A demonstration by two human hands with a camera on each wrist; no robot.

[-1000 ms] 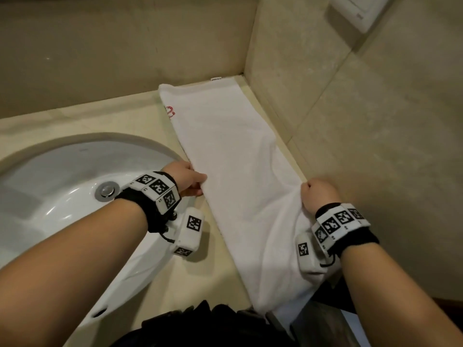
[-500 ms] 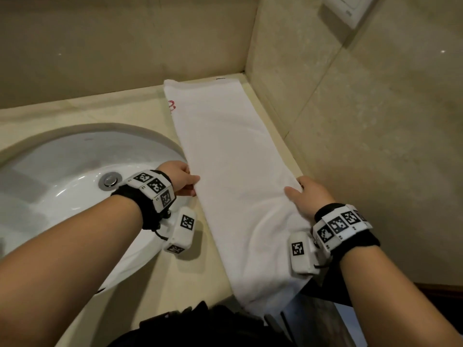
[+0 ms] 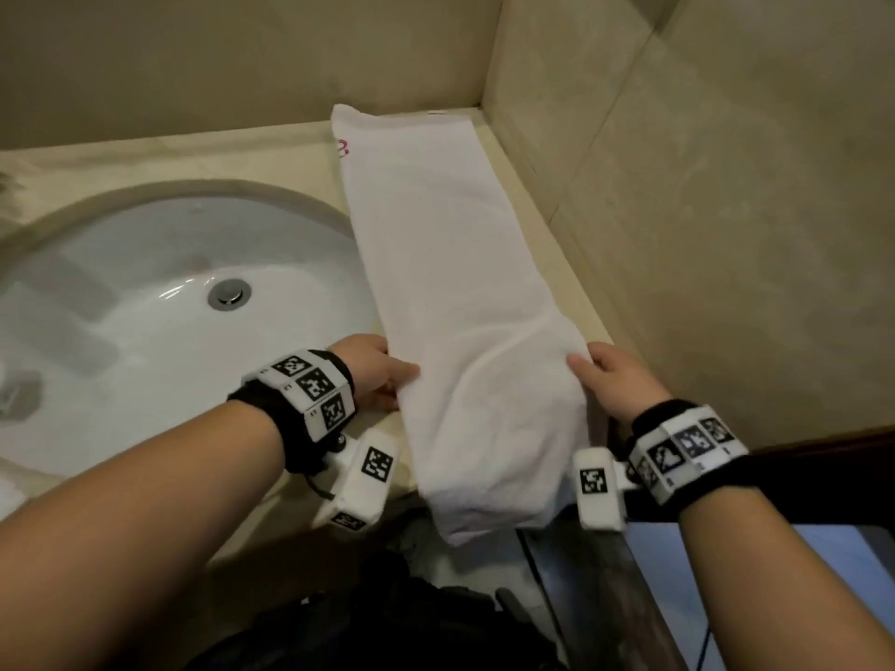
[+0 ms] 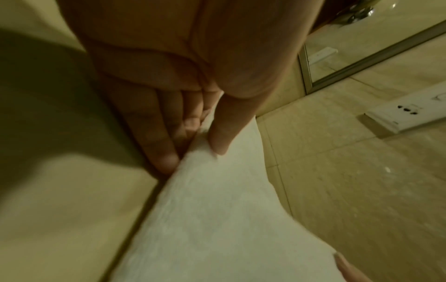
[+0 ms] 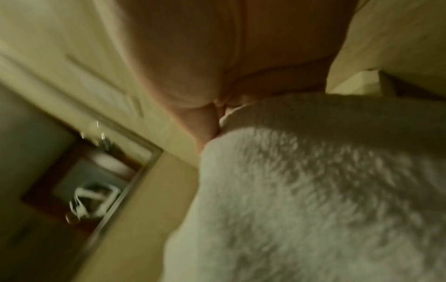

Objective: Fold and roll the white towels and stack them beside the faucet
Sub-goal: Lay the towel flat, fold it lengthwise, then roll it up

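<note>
While the white towel [image 3: 450, 293] lies as a long folded strip on the beige counter [image 3: 271, 152], both hands hold its near part from the two sides. The left hand [image 3: 373, 370] pinches the left edge, thumb [image 4: 224, 133] on top and fingers [image 4: 159, 147] under it. The right hand [image 3: 610, 380] grips the right edge, thumb on top; its fingers are hidden by the cloth. Beyond the hands the towel reaches the wall corner; left of the left hand is the white sink [image 3: 145, 341].
</note>
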